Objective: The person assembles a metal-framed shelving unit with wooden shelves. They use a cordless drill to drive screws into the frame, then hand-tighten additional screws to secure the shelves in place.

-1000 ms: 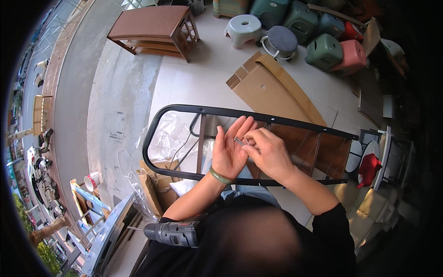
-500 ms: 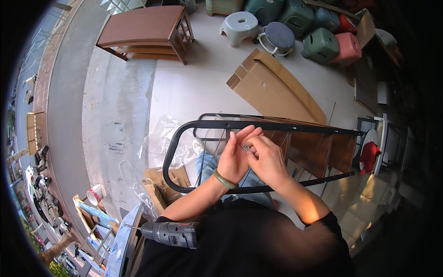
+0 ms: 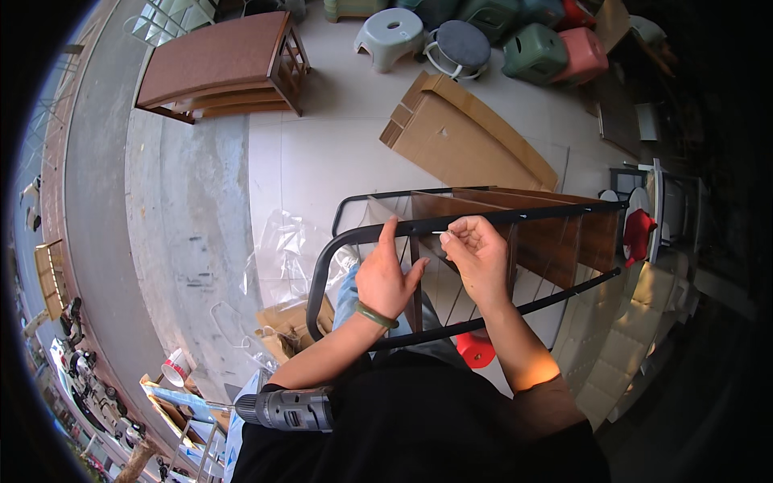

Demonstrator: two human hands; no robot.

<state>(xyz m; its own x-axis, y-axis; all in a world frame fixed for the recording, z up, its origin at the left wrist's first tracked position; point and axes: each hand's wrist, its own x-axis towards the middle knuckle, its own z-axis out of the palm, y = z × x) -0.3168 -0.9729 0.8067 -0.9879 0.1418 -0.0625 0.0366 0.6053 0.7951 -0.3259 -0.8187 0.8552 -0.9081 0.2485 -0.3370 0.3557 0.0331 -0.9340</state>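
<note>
A rack with a black tube frame [image 3: 475,218] and brown wooden shelves [image 3: 547,247] lies on its side in front of me. My left hand [image 3: 383,278] is at the near tube, its index finger stretched up against it and its thumb spread away. Its other fingers are mostly hidden, so I cannot see whether anything lies under them. A green bangle [image 3: 376,315] circles that wrist. My right hand [image 3: 478,251] pinches a small, thin metal screw [image 3: 440,233] between thumb and fingertips, close to the tube. At my left side is a grey power drill [image 3: 291,410].
Flattened cardboard [image 3: 467,133] lies beyond the rack. Clear plastic wrap [image 3: 283,253] and crumpled cardboard [image 3: 291,328] are to the left. A brown bench [image 3: 217,60] and several stools, including a pale one [image 3: 390,36], stand farther off. A red object [image 3: 475,348] sits below the rack.
My hands have separated. The left has turned from palm up to reach the tube; the right has moved a little right with the screw. The view has shifted, uncovering the red object.
</note>
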